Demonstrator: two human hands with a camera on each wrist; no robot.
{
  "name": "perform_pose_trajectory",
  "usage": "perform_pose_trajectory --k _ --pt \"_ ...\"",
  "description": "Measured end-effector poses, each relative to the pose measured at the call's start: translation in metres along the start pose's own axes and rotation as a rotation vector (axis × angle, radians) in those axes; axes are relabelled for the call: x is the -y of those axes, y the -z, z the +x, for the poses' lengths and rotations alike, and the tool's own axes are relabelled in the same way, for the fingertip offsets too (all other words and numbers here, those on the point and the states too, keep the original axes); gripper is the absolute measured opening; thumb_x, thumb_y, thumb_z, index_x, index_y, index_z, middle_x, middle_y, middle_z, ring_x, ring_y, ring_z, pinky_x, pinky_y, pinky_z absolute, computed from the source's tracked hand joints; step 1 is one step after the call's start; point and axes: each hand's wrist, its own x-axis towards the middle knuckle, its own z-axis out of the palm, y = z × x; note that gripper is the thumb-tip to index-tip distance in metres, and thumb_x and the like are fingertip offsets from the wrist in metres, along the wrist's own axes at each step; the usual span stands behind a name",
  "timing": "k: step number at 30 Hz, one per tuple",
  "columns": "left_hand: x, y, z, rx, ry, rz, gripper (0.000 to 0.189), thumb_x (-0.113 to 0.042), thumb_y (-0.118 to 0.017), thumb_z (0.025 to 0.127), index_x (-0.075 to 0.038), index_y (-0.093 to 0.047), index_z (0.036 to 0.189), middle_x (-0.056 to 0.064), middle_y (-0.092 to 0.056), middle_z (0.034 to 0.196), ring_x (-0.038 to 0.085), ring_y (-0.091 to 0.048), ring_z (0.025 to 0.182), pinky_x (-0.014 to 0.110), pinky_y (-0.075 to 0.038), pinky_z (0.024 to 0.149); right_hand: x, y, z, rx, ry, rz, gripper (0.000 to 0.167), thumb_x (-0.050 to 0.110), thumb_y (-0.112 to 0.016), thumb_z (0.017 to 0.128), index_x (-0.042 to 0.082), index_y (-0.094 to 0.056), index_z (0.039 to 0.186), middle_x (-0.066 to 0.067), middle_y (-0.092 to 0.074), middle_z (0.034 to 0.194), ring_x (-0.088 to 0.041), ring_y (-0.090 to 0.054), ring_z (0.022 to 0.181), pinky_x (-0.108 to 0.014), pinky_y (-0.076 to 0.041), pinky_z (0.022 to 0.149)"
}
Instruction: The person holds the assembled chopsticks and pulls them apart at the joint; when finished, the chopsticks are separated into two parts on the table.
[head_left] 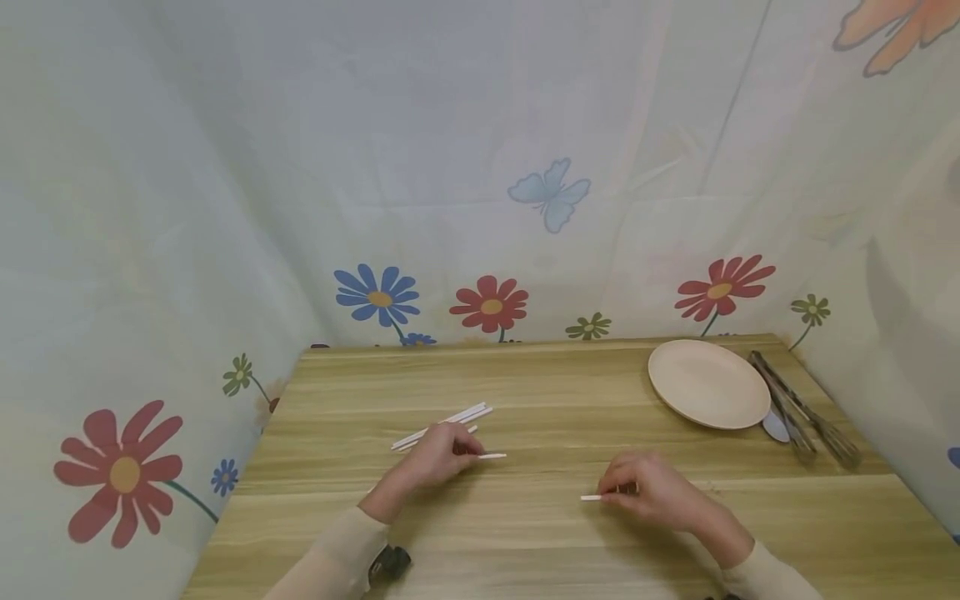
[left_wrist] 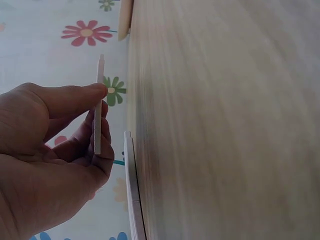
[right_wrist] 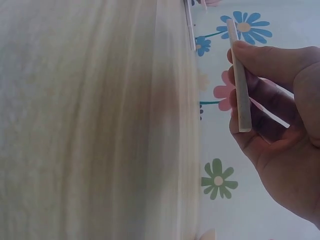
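Observation:
My left hand (head_left: 438,454) pinches a short white stick (left_wrist: 98,117) between thumb and fingers, above the table. Its far end narrows to a small tip in the left wrist view. Over to the right, my right hand (head_left: 660,490) holds another short white stick (right_wrist: 240,82) the same way, its near end flat and squared. The two sticks are apart, with a gap of table between the hands. Beyond my left hand several longer white sticks (head_left: 472,412) lie slanted on the table, partly hidden by that hand.
A round pale plate (head_left: 708,383) stands at the back right of the wooden table (head_left: 525,550). Beside it lie a spoon (head_left: 776,427) and dark-handled utensils (head_left: 813,412) whose heads are blurry. A flower-printed curtain (head_left: 450,167) surrounds the table's back and sides.

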Motion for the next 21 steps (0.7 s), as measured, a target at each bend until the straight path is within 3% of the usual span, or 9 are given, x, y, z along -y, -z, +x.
perform_pose_trajectory --k 13,21 --pt "0.005 -0.002 0.004 0.029 -0.024 0.019 0.007 -0.007 -0.078 0.08 -0.01 -0.078 0.087 -0.003 -0.072 0.08 -0.001 -0.058 0.07 0.02 -0.048 0.065 0.008 0.0 -0.004 0.066 -0.024 0.006 0.015 0.006 -0.08 0.075 0.018 -0.075 0.083 0.012 -0.068 0.081 0.002 -0.059 0.073 -0.012 -0.045 0.064" --pt "0.005 -0.003 0.004 0.04 0.0 0.03 0.007 -0.011 -0.078 0.081 -0.012 -0.078 0.088 -0.003 -0.073 0.083 0.0 -0.06 0.074 0.021 -0.049 0.068 0.01 -0.003 -0.008 0.125 -0.061 0.069 0.005 0.012 -0.076 0.083 0.017 -0.076 0.086 0.01 -0.07 0.083 0.004 -0.059 0.075 -0.013 -0.047 0.063"
